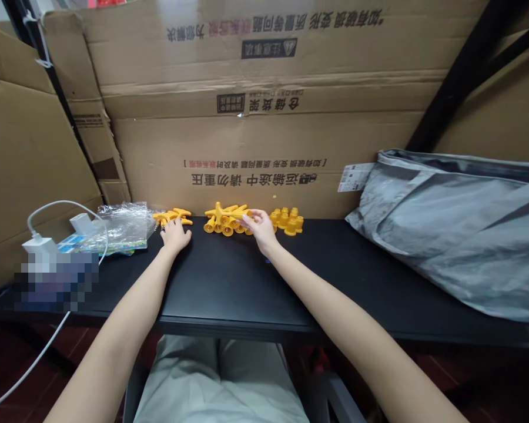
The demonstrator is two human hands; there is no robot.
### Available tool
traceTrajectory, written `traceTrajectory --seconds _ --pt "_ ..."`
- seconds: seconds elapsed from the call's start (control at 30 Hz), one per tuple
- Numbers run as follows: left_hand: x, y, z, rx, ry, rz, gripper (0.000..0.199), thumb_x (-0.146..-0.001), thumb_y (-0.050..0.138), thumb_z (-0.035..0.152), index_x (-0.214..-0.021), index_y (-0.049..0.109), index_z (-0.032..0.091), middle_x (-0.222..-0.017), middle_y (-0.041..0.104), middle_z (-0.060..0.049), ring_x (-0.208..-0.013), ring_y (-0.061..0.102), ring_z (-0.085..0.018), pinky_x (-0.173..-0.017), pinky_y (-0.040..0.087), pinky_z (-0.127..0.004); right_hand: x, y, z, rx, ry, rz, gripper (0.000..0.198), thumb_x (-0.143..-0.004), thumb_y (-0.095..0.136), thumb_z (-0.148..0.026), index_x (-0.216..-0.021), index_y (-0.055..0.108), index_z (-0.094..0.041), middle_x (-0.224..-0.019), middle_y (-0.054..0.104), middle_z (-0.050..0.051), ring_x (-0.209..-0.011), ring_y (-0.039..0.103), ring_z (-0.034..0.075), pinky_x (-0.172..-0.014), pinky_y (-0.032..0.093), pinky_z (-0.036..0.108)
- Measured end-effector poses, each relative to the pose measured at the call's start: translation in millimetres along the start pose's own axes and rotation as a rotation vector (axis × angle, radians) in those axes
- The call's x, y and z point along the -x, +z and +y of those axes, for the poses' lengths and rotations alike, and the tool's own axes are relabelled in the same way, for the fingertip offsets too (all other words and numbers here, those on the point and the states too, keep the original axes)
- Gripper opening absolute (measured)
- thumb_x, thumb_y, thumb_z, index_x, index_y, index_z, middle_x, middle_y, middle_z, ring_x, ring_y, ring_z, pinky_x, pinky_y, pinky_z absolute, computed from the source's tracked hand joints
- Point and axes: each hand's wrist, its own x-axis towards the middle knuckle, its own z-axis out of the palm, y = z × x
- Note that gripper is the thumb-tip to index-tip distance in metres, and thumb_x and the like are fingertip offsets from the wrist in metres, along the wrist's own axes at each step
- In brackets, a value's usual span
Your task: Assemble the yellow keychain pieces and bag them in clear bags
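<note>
My left hand lies over a small heap of yellow branched plastic pieces at the back of the black table. Its fingers are spread and its thumb stands apart; the fingertips are partly hidden among the pieces. With thumb and fingers, my right hand pinches the wide end of a yellow plastic cone. This cone sits level at the top of a pile of similar yellow cones, beside a yellow star-shaped piece. Just right of that hand stand several small yellow stepped caps.
A cardboard wall rises behind the black table. Clear plastic bags, a white charger with a cable and a blurred-out item occupy the left. A large grey fabric bag fills the right side.
</note>
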Motion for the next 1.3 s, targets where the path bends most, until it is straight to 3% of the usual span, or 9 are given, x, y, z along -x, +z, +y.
traceTrajectory --seconds 0.1,0.23,0.4,0.5,0.6,0.77,0.97,1.1,1.3 --pt "-1 4 -3 -0.063 -0.013 -0.09 0.042 -0.08 0.052 0.034 -0.119 0.053 0.018 -0.136 0.047 -0.022 -0.132 0.036 -0.039 -0.1 0.034 -0.058 -4 16 4 0.159 -0.145 -0.057 0.041 -0.074 0.07 -0.042 -0.097 0.041 -0.024 -0.113 0.06 0.007 -0.101 0.065 0.018 -0.095 0.05 0.036" --pt "-2 7 -3 -0.079 -0.005 -0.091 0.037 -0.079 0.051 0.035 -0.113 0.057 0.021 -0.135 0.049 -0.021 -0.131 0.038 -0.04 -0.098 0.031 -0.063 -9 42 9 0.43 -0.295 -0.16 0.033 -0.084 0.059 -0.032 -0.11 0.042 -0.023 -0.126 0.056 0.011 -0.113 0.059 0.019 -0.097 0.047 0.036" --pt "-5 9 -6 -0.082 -0.024 -0.079 0.038 -0.078 0.052 0.036 -0.113 0.06 0.023 -0.135 0.05 -0.019 -0.134 0.034 -0.041 -0.099 0.029 -0.065 -17 63 11 1.044 -0.469 -0.272 0.037 -0.089 0.045 -0.018 -0.126 0.045 -0.017 -0.129 0.056 0.013 -0.12 0.053 0.023 -0.099 0.041 0.038" --pt "-6 8 -7 -0.094 -0.016 -0.089 0.04 -0.079 0.051 0.037 -0.115 0.06 0.025 -0.137 0.049 -0.017 -0.136 0.03 -0.04 -0.1 0.029 -0.066 -19 69 12 1.351 -0.491 -0.391 0.043 -0.087 0.038 -0.008 -0.128 0.049 -0.014 -0.133 0.055 0.015 -0.121 0.052 0.025 -0.104 0.035 0.04" --pt "-6 9 -8 -0.094 0.0 -0.107 0.04 -0.08 0.049 0.038 -0.117 0.06 0.025 -0.139 0.048 -0.017 -0.136 0.03 -0.039 -0.1 0.028 -0.066 -16 73 13 1.507 -0.433 -0.421 0.05 -0.085 0.037 -0.004 -0.132 0.049 -0.015 -0.14 0.05 0.015 -0.125 0.048 0.027 -0.109 0.024 0.05" --pt "-8 12 -12 -0.111 0.012 -0.092 0.036 -0.081 0.047 0.039 -0.111 0.063 0.027 -0.134 0.052 -0.014 -0.133 0.034 -0.038 -0.1 0.03 -0.064 -15 79 12 1.546 -0.332 -0.424 0.056 -0.085 0.044 -0.011 -0.14 0.042 -0.017 -0.147 0.042 0.013 -0.136 0.036 0.029 -0.111 0.013 0.062" --pt "-10 17 -16 -0.1 0.013 -0.019 0.035 -0.082 0.046 0.032 -0.11 0.064 0.024 -0.131 0.054 -0.017 -0.134 0.032 -0.039 -0.098 0.031 -0.064 -16 69 -4 1.52 -0.282 -0.448 0.063 -0.085 0.05 -0.017 -0.146 0.034 -0.02 -0.154 0.03 0.011 -0.142 0.024 0.03 -0.11 0.015 0.064" --pt "-11 17 -16 -0.1 0.02 -0.031 0.034 -0.083 0.043 0.025 -0.109 0.065 0.028 -0.128 0.057 -0.014 -0.132 0.034 -0.038 -0.097 0.03 -0.064 -9 44 -21 1.412 -0.372 -0.375 0.057 -0.085 0.051 -0.021 -0.142 0.041 -0.019 -0.152 0.033 0.011 -0.14 0.03 0.03 -0.111 0.018 0.061" --pt "-11 12 -18 -0.095 0.017 -0.022 0.035 -0.078 0.047 0.014 -0.105 0.065 0.027 -0.127 0.057 -0.013 -0.127 0.04 -0.034 -0.1 0.03 -0.057 -6 -19 -34 1.154 -0.583 -0.043 0.038 -0.086 0.043 -0.02 -0.12 0.059 -0.016 -0.13 0.058 0.015 -0.123 0.05 0.027 -0.102 0.037 0.048"
